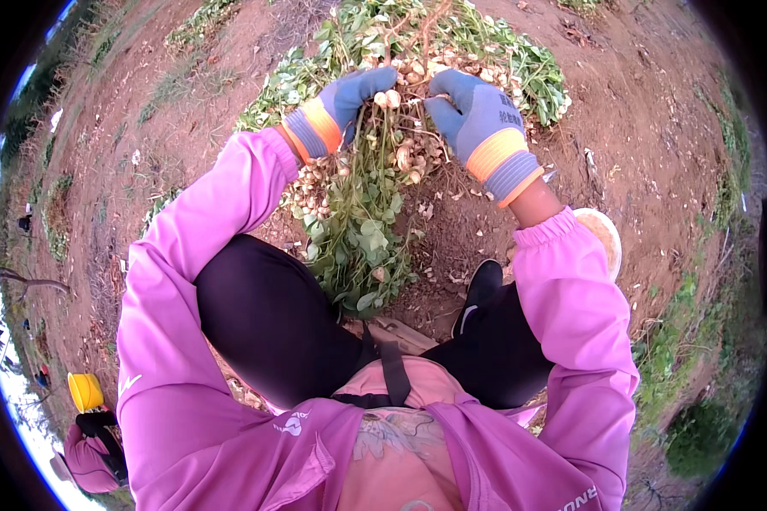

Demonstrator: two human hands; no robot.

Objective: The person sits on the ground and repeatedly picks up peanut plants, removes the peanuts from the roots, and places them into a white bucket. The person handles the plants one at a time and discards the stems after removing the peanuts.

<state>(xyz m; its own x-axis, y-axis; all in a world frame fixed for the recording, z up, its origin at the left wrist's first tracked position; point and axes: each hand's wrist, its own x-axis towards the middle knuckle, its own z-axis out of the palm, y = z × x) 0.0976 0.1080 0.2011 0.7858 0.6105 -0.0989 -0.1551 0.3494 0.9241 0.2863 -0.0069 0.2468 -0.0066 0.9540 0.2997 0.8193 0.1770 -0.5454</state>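
Note:
My left hand (358,99), in a blue-grey work glove with an orange-striped cuff, grips a peanut plant (367,230) near its roots. The plant's leafy stems hang down between my knees. Two pale peanut pods (387,99) show right beside the left fingertips. My right hand (476,112), gloved alike, is at the roots on the other side, thumb and forefinger curled towards them. Whether its hidden fingers hold a pod is unclear. A cluster of pods (410,158) hangs among the roots below and between the hands.
More uprooted peanut plants (536,76) lie heaped beyond my hands on reddish soil. Loose pods (310,191) show left of the held plant. A white tub (600,236) stands by my right forearm, partly hidden. Far left are a yellow bucket (85,391) and another person (92,457).

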